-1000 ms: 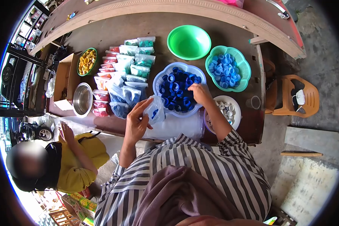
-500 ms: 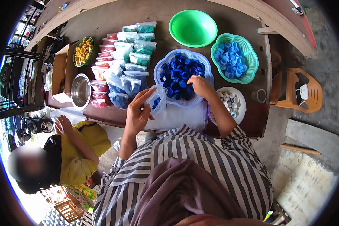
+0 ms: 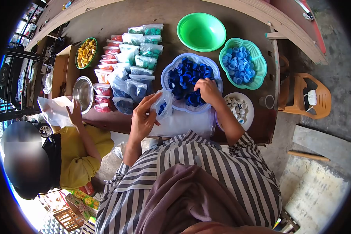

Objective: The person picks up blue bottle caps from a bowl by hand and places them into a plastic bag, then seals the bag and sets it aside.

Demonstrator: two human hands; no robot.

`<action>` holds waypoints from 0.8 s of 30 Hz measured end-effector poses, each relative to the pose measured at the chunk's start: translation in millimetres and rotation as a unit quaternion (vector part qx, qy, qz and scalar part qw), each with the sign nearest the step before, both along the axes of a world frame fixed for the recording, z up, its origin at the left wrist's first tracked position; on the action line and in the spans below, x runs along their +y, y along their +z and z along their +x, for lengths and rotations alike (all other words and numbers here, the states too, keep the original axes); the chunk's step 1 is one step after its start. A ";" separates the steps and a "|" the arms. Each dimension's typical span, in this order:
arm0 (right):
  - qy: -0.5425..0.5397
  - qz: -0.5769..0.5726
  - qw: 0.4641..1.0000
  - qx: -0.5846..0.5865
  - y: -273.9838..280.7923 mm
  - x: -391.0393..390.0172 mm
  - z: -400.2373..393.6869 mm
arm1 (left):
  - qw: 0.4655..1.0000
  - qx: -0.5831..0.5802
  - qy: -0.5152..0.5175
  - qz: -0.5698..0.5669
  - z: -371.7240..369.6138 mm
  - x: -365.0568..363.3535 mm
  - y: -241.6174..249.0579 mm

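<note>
My left hand (image 3: 143, 116) grips the mouth of a small clear plastic bag (image 3: 167, 102) with a few dark blue bottle caps at its bottom. Just right of it stands a lavender scalloped basket (image 3: 168, 67) of dark blue bottle caps (image 3: 188, 74). Over the basket's right side, my right hand (image 3: 208, 91) reaches in among the caps with its fingers curled together. Whatever its fingertips hold is hidden. Filled bags of dark blue caps (image 3: 136, 90) lie to the left of the bag in my hand.
Rows of packed bags with red caps (image 3: 102, 89) and green caps (image 3: 146, 61) cover the table's left middle. Around stand a green bowl (image 3: 201, 32), a turquoise basket (image 3: 261, 78), a white-cap bowl (image 3: 249, 102), a steel bowl (image 3: 83, 94) and a co-worker in yellow (image 3: 82, 156).
My right hand stays in the basket, where the dark blue caps have shifted. My left hand keeps the bag. The co-worker's hand has moved toward the steel bowl, beside a raised white sheet.
</note>
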State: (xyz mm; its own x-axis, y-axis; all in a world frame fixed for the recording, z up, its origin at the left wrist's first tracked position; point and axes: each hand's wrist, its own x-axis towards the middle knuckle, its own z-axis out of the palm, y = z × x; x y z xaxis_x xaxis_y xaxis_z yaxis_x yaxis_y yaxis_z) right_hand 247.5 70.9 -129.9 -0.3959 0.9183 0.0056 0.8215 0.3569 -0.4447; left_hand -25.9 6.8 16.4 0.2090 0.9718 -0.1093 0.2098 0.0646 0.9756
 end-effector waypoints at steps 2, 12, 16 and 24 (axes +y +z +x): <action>-0.037 0.031 0.997 0.053 -5.3 2.8 4.8 | 1.000 -0.010 0.002 0.002 0.6 0.2 -2.1; 0.004 0.054 0.999 0.005 -31.6 -15.5 -37.5 | 1.000 -0.002 0.009 0.024 -7.1 -3.6 0.7; -0.065 0.017 0.997 0.039 -26.1 -10.2 -27.7 | 0.999 -0.012 0.023 0.029 -11.1 -10.6 0.1; -0.029 0.017 0.999 -0.038 -37.7 -17.4 -35.8 | 0.998 -0.008 0.022 0.051 -10.8 -23.7 -5.3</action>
